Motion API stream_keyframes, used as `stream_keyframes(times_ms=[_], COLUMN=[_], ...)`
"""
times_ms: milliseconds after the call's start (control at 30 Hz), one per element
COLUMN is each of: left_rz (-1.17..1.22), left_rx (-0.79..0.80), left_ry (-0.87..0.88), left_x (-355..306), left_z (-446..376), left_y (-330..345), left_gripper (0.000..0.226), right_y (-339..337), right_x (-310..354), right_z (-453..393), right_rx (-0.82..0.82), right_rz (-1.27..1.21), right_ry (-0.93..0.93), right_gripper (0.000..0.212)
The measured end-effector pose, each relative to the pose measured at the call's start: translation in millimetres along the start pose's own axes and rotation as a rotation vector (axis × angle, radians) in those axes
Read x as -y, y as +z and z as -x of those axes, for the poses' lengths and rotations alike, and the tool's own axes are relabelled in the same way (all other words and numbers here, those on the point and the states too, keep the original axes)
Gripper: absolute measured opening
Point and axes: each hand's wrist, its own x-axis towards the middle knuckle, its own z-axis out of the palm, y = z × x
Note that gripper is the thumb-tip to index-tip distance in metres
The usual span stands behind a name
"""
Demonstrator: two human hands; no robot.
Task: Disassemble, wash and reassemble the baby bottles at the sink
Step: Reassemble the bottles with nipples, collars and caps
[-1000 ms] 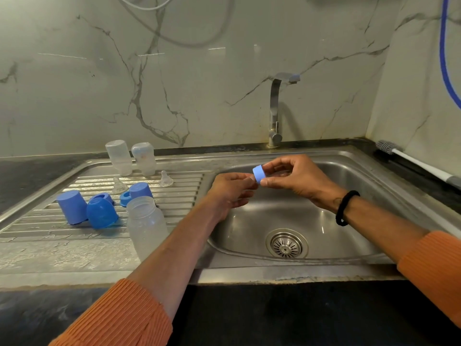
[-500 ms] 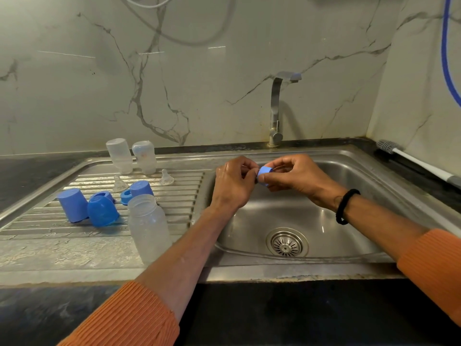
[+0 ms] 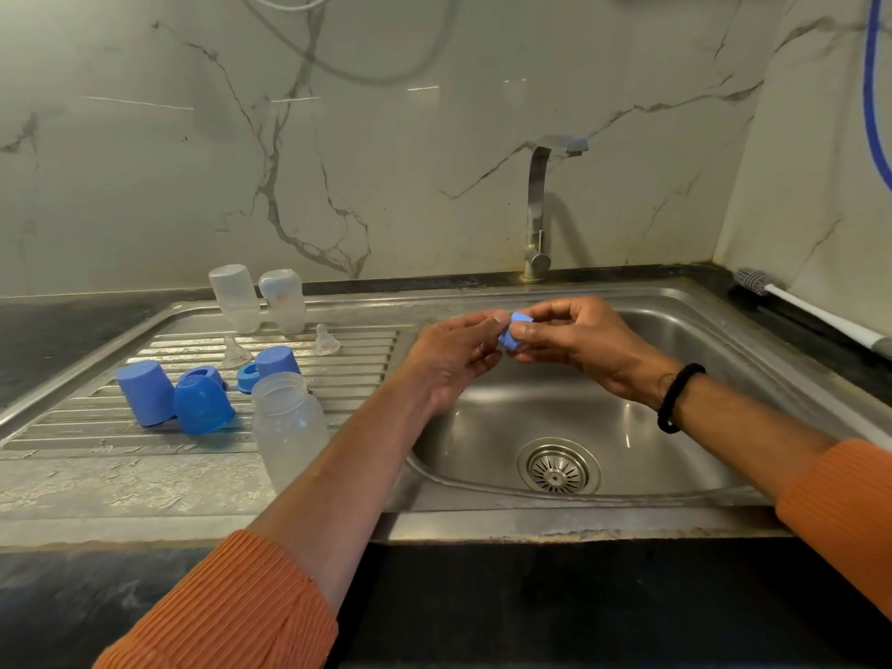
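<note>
Over the sink basin [image 3: 642, 427] both hands meet on a small blue screw ring [image 3: 515, 333]. My right hand [image 3: 584, 345] pinches it from the right, and the fingertips of my left hand [image 3: 453, 359] grip its left side. What lies inside the ring is hidden by the fingers. An open clear bottle [image 3: 288, 427] stands upright on the drainboard near my left forearm. Two more clear bottles [image 3: 234, 296] [image 3: 283, 299] stand upside down at the back. Blue caps [image 3: 145, 391] [image 3: 202, 403] [image 3: 277, 362], a blue ring [image 3: 247, 376] and two clear teats [image 3: 236, 352] [image 3: 326, 340] lie between them.
The tap [image 3: 540, 210] stands behind the basin with no water running. A bottle brush [image 3: 815, 316] with a white handle lies on the dark counter at the right. The drain strainer [image 3: 557, 468] sits in the basin floor. A blue hose [image 3: 871, 89] hangs at the right wall.
My left hand rose from below the ring and closed its fingertips on it. The ring turned in my right hand's pinch; both hands stay over the basin.
</note>
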Motion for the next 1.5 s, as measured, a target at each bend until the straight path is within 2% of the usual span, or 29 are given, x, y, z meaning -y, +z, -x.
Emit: stream_keyframes(times_ms=[100, 233, 367, 600, 700, 767, 967, 1167, 1267, 1367, 1500], left_rz=[-0.007, -0.133, -0.247, -0.188, -0.098, -0.062, -0.227, -0.117, -0.201, -0.309, -0.541], left_rx=[-0.004, -0.143, -0.282, -0.415, -0.412, -0.376, -0.239, -0.072, -0.032, -0.095, -0.308], left_ry=[0.016, 0.150, 0.295, 0.282, 0.239, 0.232, 0.370, 0.240, 0.246, 0.355, 0.553], left_x=[-1, 3, 10, 12, 10, 9, 2, -4, -4, -1, -1], left_z=[1, 0, -2, -6, -6, -4, 0, 3, 0, 1, 6], left_y=[2, 9, 10, 7, 8, 9, 10, 5, 1, 0, 5], left_gripper=[0.031, 0.029, 0.026, 0.029, 0.027, 0.027, 0.024, 0.036, 0.037, 0.021, 0.013], right_y=[-1, 5, 15, 26, 28, 28, 22, 19, 17, 17, 25], right_x=[1, 2, 2, 1, 2, 3, 6, 8, 10, 11, 10], right_z=[1, 2, 2, 5, 5, 5, 5, 7, 10, 11, 8], right_rx=[0.003, 0.030, 0.023, 0.001, -0.006, -0.027, -0.084, -0.075, -0.052, -0.024, -0.060], right_rz=[-0.001, -0.033, -0.045, 0.099, 0.088, -0.004, -0.153, -0.232, -0.187, -0.142, -0.148], right_ry=[0.006, 0.014, 0.018, -0.063, -0.064, -0.048, -0.006, 0.041, 0.060, 0.047, 0.035], right_gripper=[0.046, 0.048, 0.040, 0.043, 0.042, 0.038, 0.028, 0.030, 0.038, 0.040, 0.037])
